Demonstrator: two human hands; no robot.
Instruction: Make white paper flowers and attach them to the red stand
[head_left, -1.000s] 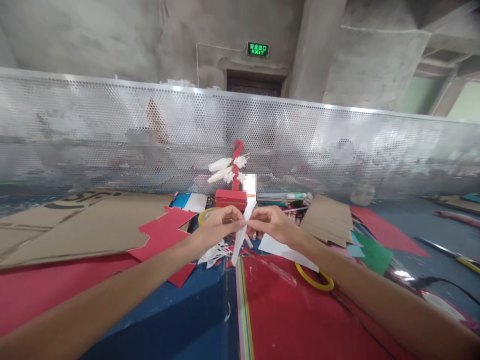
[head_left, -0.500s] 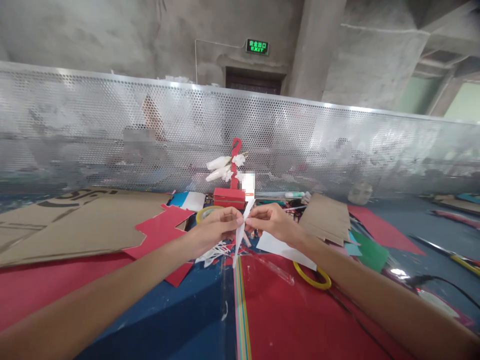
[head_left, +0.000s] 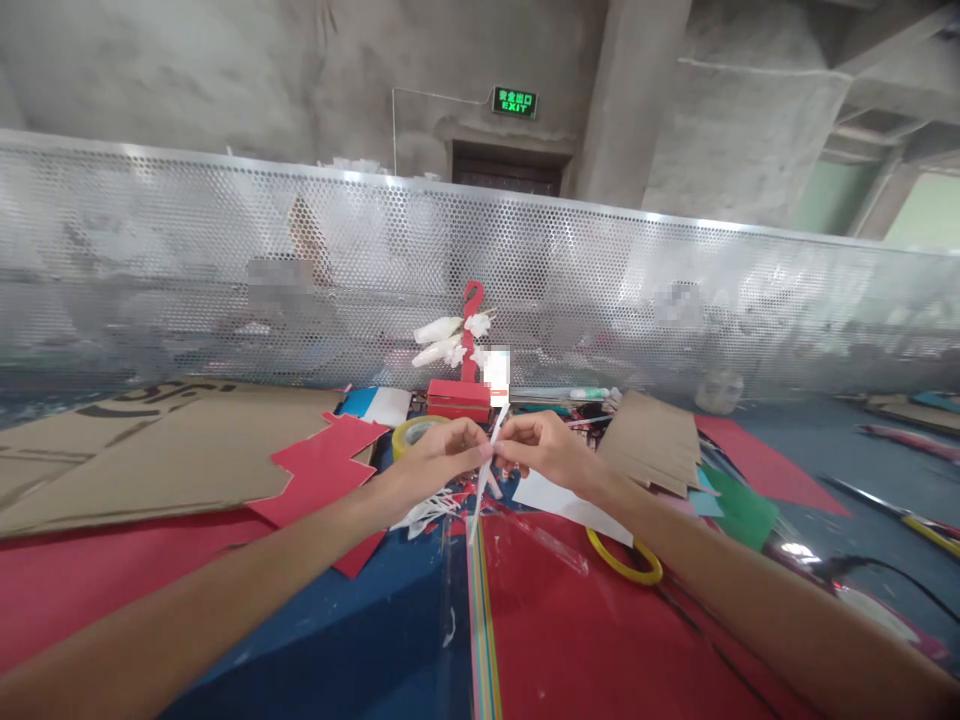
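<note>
Concrete wall (head_left: 225, 80) with a green exit sign (head_left: 515, 101), perforated metal screen (head_left: 360, 260) below, blue table (head_left: 300, 640) in front. Landmark: red box (head_left: 450, 400) by the screen, red hooked upright (head_left: 469, 370) on it, white flower-like pieces (head_left: 436, 352) fixed to that.

Left to right:

Far left of the box: big cardboard sheet (head_left: 172, 460), then notched red sheet (head_left: 322, 460). Nearer the box, in front and left: yellow tape roll (head_left: 400, 440), partly hidden by left hand (head_left: 435, 462).

White paper strip (head_left: 482, 490) is held up in front of the box, slightly right of its middle. Left thumb and forefinger pinch it from one side; right hand (head_left: 551, 450) pinches at the same spot from the other, tips almost meeting. Grip sits above strip mid-length, so the longer part hangs below the fingers.

Strip is narrow, seen nearly edge-on. Long axis steep, leaning right: top end up, just right of the box; bottom end down-left toward the wearer.

Right of the box, in front: red-topped paper stack (head_left: 600, 620), white sheet (head_left: 562, 500), yellow ring (head_left: 622, 573). Further right: brown cardboard pieces (head_left: 651, 440), green piece (head_left: 746, 507).
</note>
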